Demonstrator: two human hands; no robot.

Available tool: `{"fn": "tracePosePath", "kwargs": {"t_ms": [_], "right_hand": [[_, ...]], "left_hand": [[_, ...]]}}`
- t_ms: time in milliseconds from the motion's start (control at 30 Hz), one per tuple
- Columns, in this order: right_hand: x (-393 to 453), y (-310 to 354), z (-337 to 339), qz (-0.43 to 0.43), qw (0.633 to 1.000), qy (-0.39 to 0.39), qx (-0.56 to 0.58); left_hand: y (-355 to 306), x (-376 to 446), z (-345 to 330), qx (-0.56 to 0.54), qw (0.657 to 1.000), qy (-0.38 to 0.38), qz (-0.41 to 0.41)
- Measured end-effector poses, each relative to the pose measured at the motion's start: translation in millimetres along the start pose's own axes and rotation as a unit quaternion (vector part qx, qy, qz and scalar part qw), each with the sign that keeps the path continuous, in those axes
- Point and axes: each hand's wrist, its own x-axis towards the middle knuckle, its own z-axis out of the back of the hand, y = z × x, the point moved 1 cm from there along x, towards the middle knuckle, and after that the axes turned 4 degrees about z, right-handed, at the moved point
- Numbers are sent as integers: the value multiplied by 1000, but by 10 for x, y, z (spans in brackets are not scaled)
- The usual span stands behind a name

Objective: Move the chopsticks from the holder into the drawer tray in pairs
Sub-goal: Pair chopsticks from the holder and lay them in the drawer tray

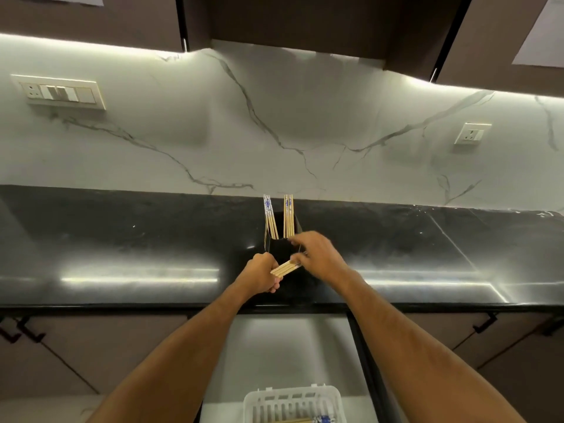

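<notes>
White tray (293, 401), both hands' fingers gripping pale wooden chopsticks (285, 267), blue-patterned tops

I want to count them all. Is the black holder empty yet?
Not empty. Two bunches of chopsticks stand in the black holder on its far side.

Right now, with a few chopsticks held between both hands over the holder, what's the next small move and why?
Probably square the held chopsticks into a pair and carry them down to the white tray in the open drawer. The left hand grips one end and the right hand pinches the other, above the black holder, which has more chopsticks standing in it. The tray already holds some.
</notes>
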Motion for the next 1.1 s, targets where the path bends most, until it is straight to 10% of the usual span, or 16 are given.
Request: {"fn": "tracePosePath", "kwargs": {"t_ms": [233,1100], "right_hand": [[-369,-163,-563,-23,954,250,-162],[-2248,-770,-2337,-92,946,302,-70]], "left_hand": [[49,1,-495,211,976,53,0],[1404,-1002,-2441,248,963,95,51]]}}
